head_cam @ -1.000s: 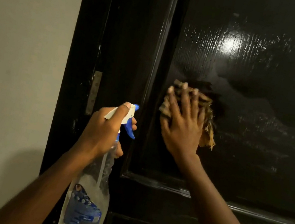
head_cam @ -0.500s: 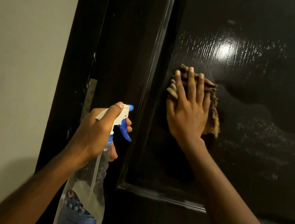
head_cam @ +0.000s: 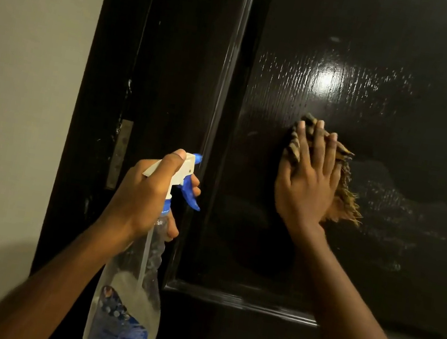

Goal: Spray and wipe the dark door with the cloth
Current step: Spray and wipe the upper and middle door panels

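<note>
a: what do we have in our left hand (head_cam: 143, 197)?

b: the spray bottle (head_cam: 133, 296); our fingers are curled round its neck, thumb lying along the white head, fingertips showing beside the blue trigger (head_cam: 191, 198); the nozzle points at the dark door (head_cam: 408, 82); the bottle is clear with a blue label and hangs down in front of the door's left edge.

a: and our right hand (head_cam: 306, 189)?

b: flat, fingers straight and close together, pressing the cloth (head_cam: 342, 201) against the recessed panel; the cloth is tan with dark stripes, mostly under our palm, its frayed edge sticking out on the right.

a: what is around it?

b: a bright glare on the panel above the hand; fine wet specks right of the cloth; a raised moulding (head_cam: 238, 300) along the panel's lower edge; the door frame (head_cam: 110, 61) to the left with a metal hinge plate (head_cam: 119, 155); then the pale wall (head_cam: 19, 76).

a: what blocks our view?

b: our right forearm covers the door's lower right; the bottle hides part of the bottom left.
</note>
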